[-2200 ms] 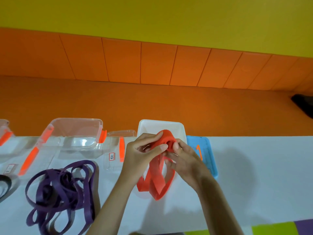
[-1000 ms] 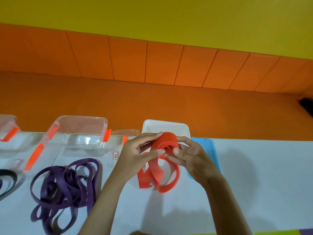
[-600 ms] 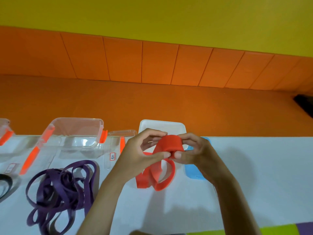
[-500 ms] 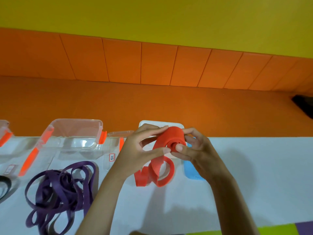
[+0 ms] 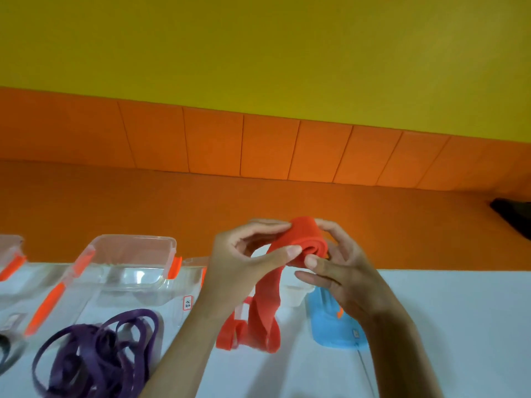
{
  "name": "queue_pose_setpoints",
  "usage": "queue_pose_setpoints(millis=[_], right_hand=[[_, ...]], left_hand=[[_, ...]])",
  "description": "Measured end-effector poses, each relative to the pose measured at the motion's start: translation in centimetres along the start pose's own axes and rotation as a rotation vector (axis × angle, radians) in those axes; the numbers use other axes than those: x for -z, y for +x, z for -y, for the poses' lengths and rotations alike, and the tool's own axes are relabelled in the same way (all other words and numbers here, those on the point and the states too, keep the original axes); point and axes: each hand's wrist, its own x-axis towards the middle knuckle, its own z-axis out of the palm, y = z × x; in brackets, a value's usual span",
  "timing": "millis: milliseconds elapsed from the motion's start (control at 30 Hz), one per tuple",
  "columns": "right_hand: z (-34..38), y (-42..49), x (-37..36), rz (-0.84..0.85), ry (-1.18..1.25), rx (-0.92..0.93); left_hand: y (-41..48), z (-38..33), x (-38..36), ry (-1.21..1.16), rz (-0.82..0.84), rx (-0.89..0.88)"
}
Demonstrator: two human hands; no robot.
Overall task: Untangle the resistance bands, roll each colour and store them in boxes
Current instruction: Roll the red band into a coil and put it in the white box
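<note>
Both hands hold a red resistance band above the white table. Its upper part is wound into a thick roll, and the loose end hangs down to the table in folded loops. My left hand pinches the roll from the left with thumb and fingers. My right hand grips it from the right and below. A purple band lies loose in a tangled heap at the lower left. A white box stands behind the red band, mostly hidden by my hands.
An open clear box with orange clips stands at the table's far edge, with another clear box at the far left. A blue lid lies under my right wrist. A black band shows at the left edge. An orange bench runs behind.
The roll has grown thicker and the hanging loops shorter as my hands turned it. The hands and roll rose a little higher above the table.
</note>
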Motion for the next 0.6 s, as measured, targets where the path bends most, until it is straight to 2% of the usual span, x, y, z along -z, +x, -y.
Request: queue_pose_setpoints(millis=[200,400,500,600], right_hand=[[2.6,1.0,-0.4,-0.037,-0.22,0.044],[2.2,1.7,0.7,-0.05,-0.159,0.006],[1.0,2.0,1.8,-0.114,-0.118,-0.03],[-0.9,2.0,3.1,-0.149,-0.049,-0.083]], left_hand=[[2.0,-0.4,-0.2,-0.033,-0.03,0.011],[2.9,1.1,-0.2,-0.047,0.004,0.066],[2.8,2.5,-0.4,-0.002,0.024,0.16],[3.0,3.3,-0.2,0.1,0.117,0.257]])
